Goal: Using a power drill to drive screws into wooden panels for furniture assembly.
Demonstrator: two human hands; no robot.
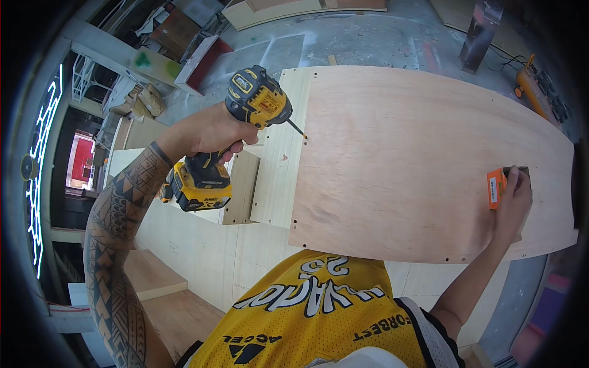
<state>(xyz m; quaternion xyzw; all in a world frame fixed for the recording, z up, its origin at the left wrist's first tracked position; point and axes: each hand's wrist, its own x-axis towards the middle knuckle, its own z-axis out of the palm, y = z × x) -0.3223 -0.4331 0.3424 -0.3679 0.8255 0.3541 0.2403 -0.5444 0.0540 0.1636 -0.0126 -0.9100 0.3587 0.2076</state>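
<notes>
A large plywood panel (pixel 423 165) lies flat across the middle of the view, its edges bowed by the lens; small holes run along its left and lower edges; a paler wooden strip (pixel 279 153) lies under its left edge, and beside that a smaller wooden block (pixel 240 187) stands below the tool; more pale boards (pixel 202 251) lie beneath and to the lower left; beyond the panel is a dusty concrete floor (pixel 362 43) with an orange machine (pixel 532 86) and black cables at the upper right; at the left edge shelving and a lit doorway show, too warped to read clearly.

The left hand (pixel 211 132) is closed tight round the grip of a yellow and black cordless drill (pixel 236 132); its bit tip touches the panel near the left edge, beside one of the holes; the battery pack hangs below the fist.

The right hand (pixel 514 199) lies with fingers curled on the panel near its right end, holding a small orange block (pixel 496 188) against the wood; what that block is cannot be told; the fingers hide its right side.

The person's yellow jersey (pixel 319 319) covers the panel's near edge at the middle.
</notes>
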